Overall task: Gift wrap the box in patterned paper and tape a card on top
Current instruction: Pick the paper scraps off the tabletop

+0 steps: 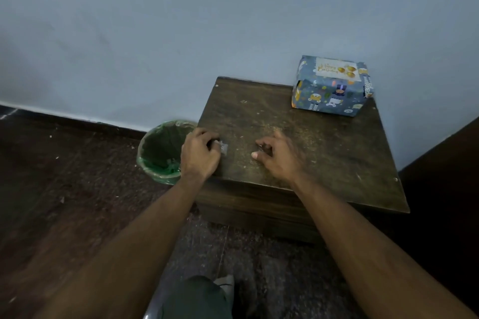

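Note:
The box, wrapped in blue patterned paper, stands at the far right corner of the dark wooden table, against the wall. A pale card with gold balloons lies on its top. My left hand rests at the table's left edge, its curled fingers pinching a small greyish scrap, perhaps tape. My right hand rests on the table to the right of it, fingers curled over something small and dark that I cannot make out.
A round bin with a green liner stands on the floor just left of the table. A blue wall rises behind. A dark surface closes off the right side. My knee shows at the bottom.

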